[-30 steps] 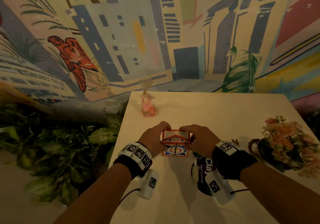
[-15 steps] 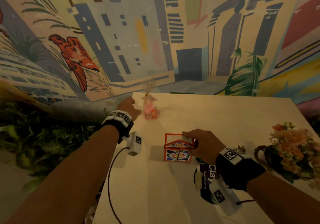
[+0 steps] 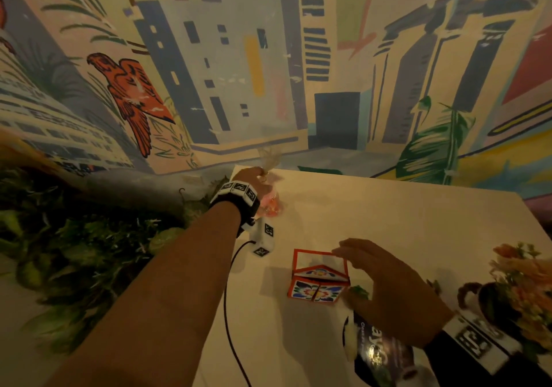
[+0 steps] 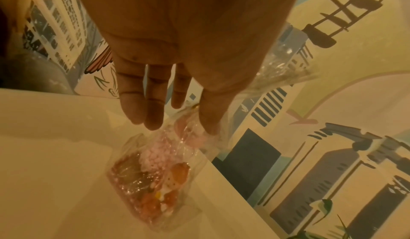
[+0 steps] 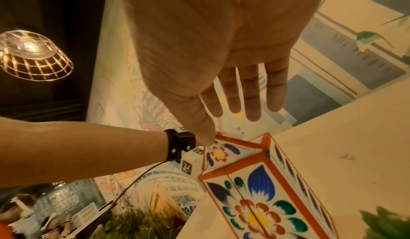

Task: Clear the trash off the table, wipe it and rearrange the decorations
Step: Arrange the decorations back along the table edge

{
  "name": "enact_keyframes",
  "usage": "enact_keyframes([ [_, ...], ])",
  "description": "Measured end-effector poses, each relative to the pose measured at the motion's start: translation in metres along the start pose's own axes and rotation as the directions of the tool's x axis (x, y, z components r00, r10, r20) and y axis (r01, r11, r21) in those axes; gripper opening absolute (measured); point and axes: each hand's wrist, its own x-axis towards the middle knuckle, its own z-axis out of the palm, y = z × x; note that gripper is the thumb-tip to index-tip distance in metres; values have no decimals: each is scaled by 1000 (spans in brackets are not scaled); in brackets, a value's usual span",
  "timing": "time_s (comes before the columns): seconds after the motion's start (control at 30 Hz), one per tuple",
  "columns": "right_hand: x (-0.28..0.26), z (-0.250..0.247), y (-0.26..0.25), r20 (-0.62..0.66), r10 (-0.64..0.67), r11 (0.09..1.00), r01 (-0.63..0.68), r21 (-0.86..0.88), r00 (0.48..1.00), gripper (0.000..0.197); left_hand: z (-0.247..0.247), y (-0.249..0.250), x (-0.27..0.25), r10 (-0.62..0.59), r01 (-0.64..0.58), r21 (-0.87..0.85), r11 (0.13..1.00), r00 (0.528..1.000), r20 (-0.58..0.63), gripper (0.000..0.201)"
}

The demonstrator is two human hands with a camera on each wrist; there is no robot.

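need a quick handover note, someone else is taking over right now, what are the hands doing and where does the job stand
Left hand: at the far left table corner, thumb and fingers pinching the neck of the clear candy bag, which sits on the table.
Right hand: open, fingers straight, beside the floral house box, not gripping it.
Flower basket stands at the right edge; a dark packet lies under the right wrist.
Done: box set down mid-table.
Left: place the candy bag, deal with the packet; wiping status cannot be told.
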Motion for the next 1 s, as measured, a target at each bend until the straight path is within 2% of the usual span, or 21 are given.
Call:
enact_keyframes([
  [0.13,-21,16,0,-139,-76,996,82,34,987,49,5,-3,-10,4,-4,-6,1000,999,-33,31],
  [0.23,-34,27,-4,-122,-114,991,122,56,986,38,7,-8,-28,9,-11,-28,1000,997,-71,28],
  [0.37,-42,39,-12,-112,-176,981,184,65,978,37,9,-20,-71,76,-77,-10,997,991,-114,25],
  [0.43,-40,44,-15,-153,-170,984,177,35,974,34,11,-30,-95,86,-92,-46,995,990,-114,26],
  [0.53,-25,40,-28,-288,-183,982,189,-6,940,29,17,-39,-122,106,-115,-59,992,984,-140,24],
  [0.63,-1,31,-48,-318,-226,973,226,-37,921,18,20,-42,-141,144,-157,-72,985,976,-165,13],
  [0.77,24,31,-71,-182,-151,980,171,98,972,18,22,-46,-160,158,-170,-59,984,972,-174,14],
  [0.83,28,40,-77,-139,-124,987,136,81,982,17,24,-48,-166,149,-162,-66,985,974,-170,13],
  [0.93,24,45,-71,-252,-96,992,113,53,963,15,28,-51,-173,136,-153,-91,984,976,-170,9],
  [1.0,20,40,-58,-362,-78,996,88,14,929,24,32,-51,-177,133,-150,-98,984,977,-164,15],
])
